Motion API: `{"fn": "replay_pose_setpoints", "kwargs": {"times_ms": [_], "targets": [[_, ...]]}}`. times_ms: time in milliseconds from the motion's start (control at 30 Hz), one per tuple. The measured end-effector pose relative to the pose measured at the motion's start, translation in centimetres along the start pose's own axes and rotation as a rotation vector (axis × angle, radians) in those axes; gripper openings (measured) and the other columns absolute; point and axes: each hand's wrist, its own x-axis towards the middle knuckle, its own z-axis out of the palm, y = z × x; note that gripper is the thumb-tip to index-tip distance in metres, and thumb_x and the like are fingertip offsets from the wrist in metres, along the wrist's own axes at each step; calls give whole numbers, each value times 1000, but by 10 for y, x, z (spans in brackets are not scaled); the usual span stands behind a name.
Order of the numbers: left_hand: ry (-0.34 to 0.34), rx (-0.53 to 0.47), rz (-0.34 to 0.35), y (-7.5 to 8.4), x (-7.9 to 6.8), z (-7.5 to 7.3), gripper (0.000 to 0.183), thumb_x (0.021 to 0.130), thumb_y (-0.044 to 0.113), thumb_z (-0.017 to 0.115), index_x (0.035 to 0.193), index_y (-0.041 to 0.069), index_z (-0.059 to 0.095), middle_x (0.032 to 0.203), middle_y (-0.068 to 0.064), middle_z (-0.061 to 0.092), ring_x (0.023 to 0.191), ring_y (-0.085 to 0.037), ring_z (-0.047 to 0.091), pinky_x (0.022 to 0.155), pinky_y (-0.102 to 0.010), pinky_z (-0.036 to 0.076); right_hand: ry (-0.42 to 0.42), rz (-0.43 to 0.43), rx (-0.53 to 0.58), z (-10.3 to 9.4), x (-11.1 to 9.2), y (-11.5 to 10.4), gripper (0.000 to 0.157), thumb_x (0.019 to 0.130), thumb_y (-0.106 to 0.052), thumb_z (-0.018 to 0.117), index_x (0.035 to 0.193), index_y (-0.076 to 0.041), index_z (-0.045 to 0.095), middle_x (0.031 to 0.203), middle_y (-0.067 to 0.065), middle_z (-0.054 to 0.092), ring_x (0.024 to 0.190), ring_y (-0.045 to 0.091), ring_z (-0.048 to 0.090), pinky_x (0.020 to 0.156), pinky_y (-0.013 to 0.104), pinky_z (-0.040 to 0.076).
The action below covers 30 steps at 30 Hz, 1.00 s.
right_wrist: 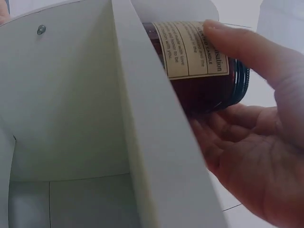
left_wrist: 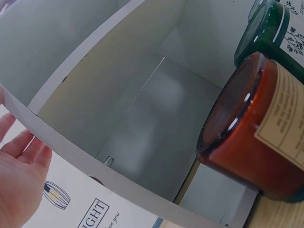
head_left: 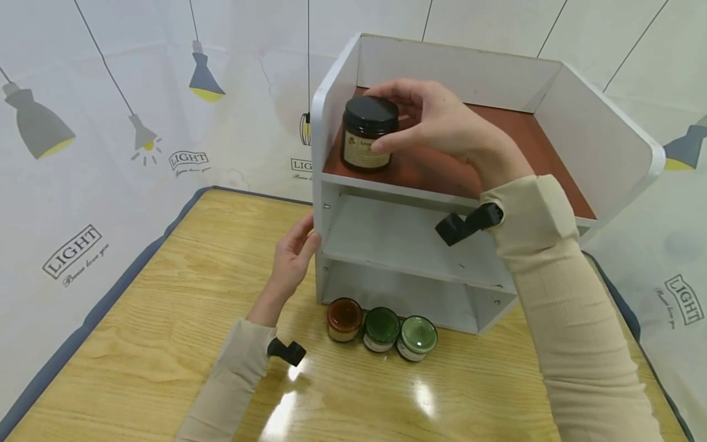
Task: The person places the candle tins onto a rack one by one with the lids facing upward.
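Observation:
Up on the shelf unit's [head_left: 411, 193] reddish-brown top, at its left end, stands a dark scented candle jar [head_left: 366, 144] with a black lid and cream label. My right hand [head_left: 442, 120] grips it, thumb at the label and fingers round the far side; in the right wrist view the candle jar [right_wrist: 194, 52] shows past the board's edge. Against the unit's left side panel rests my left hand [head_left: 295, 255], its fingers extended along the outer face in the left wrist view. Three more jars, one amber [head_left: 344, 319], one dark green [head_left: 381, 329] and one light green [head_left: 417, 337], stand upside down below.
The white unit has two lower compartments, the upper one over a middle shelf [head_left: 397, 236]. Raised panels [head_left: 447, 67] surround its top at back and sides. A wood-grain table [head_left: 193, 294] carries the unit, and a lamp-printed curtain [head_left: 138, 61] hangs behind.

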Motion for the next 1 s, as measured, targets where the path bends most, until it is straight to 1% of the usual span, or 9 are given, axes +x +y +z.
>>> {"fn": "replay_pose_setpoints", "kwargs": {"times_ms": [133,267,367,433,667,800,900,1000], "targets": [[0,-3,-5,0,0,0,48,98,15,50,134,-15,37,136,-30,41,124,-11,45,101,-27,39,-3,-9,3,1,-4,1,67,76,-7,77,135,-6,46,125,7,54,110,17,53,96,32,41],[-5,-3,-5,0,-1,0,44,98,8,48,134,-14,37,137,-31,40,125,-12,44,101,-28,39,0,0,46,1,-10,0,67,77,-6,76,137,-7,44,125,9,54,110,19,54,96,32,41],[-7,-2,-7,1,-1,0,42,98,4,47,134,-15,37,137,-30,40,125,-12,44,101,-28,39,25,21,67,1,-16,-2,68,78,-9,76,137,-9,43,126,8,54,113,19,52,98,33,40],[-7,-2,-8,1,0,1,43,98,4,47,134,-15,37,137,-30,39,125,-12,44,101,-27,39,52,25,84,0,-20,-3,67,78,-10,76,137,-9,44,126,8,54,114,18,51,99,34,39],[-6,-8,3,0,-1,0,46,98,12,50,134,-15,37,136,-30,40,125,-12,45,101,-27,39,124,-12,150,-2,-31,-3,62,79,-5,73,135,-6,47,128,8,52,115,20,51,98,27,41],[-2,-8,8,0,-1,0,45,98,9,49,134,-15,37,136,-30,41,124,-11,45,100,-26,40,152,-44,145,-4,-37,-4,60,79,-3,72,134,-4,47,126,10,53,115,21,50,98,27,41],[-1,1,9,1,-1,-1,44,98,6,48,134,-15,36,136,-31,40,124,-10,45,99,-24,40,173,-42,132,-5,-41,-4,60,80,-4,72,134,-4,47,126,10,53,116,21,50,98,27,41],[-3,9,7,1,-1,-1,44,98,6,48,135,-14,37,136,-32,40,124,-10,45,99,-24,40,196,-35,114,-5,-47,-4,59,81,-4,71,135,-5,47,126,10,53,115,19,50,97,27,41]]}}
